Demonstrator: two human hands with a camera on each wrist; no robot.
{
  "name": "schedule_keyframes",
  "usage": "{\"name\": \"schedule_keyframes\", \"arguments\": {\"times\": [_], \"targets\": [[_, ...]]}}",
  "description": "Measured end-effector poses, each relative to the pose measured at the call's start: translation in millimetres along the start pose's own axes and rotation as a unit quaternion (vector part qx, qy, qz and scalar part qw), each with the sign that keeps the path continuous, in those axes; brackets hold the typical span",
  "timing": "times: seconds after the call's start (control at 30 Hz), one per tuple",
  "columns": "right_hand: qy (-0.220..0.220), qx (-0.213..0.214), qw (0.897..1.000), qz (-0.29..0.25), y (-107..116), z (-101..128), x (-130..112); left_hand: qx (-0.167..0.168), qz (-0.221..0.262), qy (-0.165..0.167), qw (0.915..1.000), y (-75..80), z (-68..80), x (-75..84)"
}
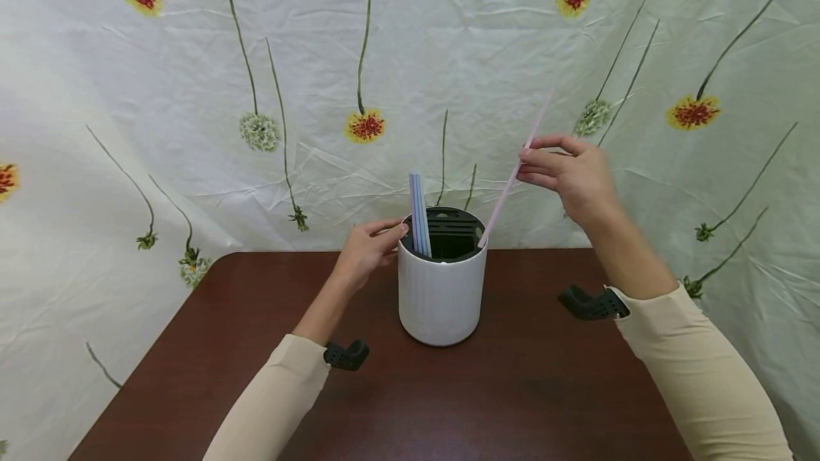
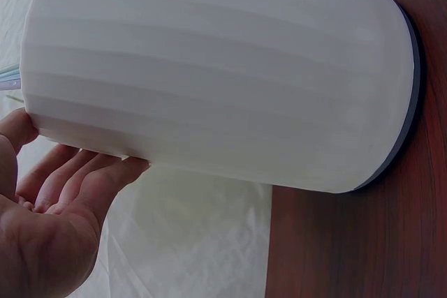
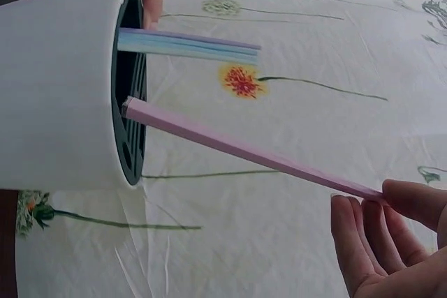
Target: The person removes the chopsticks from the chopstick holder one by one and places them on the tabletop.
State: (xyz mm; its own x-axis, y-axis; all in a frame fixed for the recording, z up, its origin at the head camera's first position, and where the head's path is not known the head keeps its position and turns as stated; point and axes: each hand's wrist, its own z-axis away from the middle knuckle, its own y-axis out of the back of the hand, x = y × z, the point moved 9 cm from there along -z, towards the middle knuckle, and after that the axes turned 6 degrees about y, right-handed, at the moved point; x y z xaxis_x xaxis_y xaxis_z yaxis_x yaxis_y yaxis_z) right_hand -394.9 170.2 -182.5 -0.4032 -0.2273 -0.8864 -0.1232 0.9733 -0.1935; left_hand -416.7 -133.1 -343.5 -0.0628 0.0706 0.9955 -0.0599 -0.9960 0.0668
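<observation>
On a dark wooden table [image 1: 544, 390] before a flower-print cloth backdrop [image 1: 448, 55], a person's right hand [image 1: 570, 176] pinches a pink straw [image 1: 509, 187] between thumb and fingertips, its lower end at the rim of a white ribbed holder [image 1: 440, 297]. Blue straws [image 1: 419, 215] stand upright inside the holder. Left hand [image 1: 371, 247] rests against the holder's upper edge, fingers [image 2: 84, 179] relaxed and nearly straight.
</observation>
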Motion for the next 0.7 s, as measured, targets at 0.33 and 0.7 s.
{"name": "schedule_keyframes", "arguments": {"times": [0.33, 0.7], "targets": [[-0.004, 0.023, 0.999, 0.048, 41, 8, -8, -0.007, -0.008, 0.003, 0.9999, -1.1, 0.9, 1.0], [-0.042, 0.055, 0.989, 0.130, 94, 27, 16, -0.004, -0.014, 0.005, 0.9999, -0.4, -0.2, -0.2]]}}
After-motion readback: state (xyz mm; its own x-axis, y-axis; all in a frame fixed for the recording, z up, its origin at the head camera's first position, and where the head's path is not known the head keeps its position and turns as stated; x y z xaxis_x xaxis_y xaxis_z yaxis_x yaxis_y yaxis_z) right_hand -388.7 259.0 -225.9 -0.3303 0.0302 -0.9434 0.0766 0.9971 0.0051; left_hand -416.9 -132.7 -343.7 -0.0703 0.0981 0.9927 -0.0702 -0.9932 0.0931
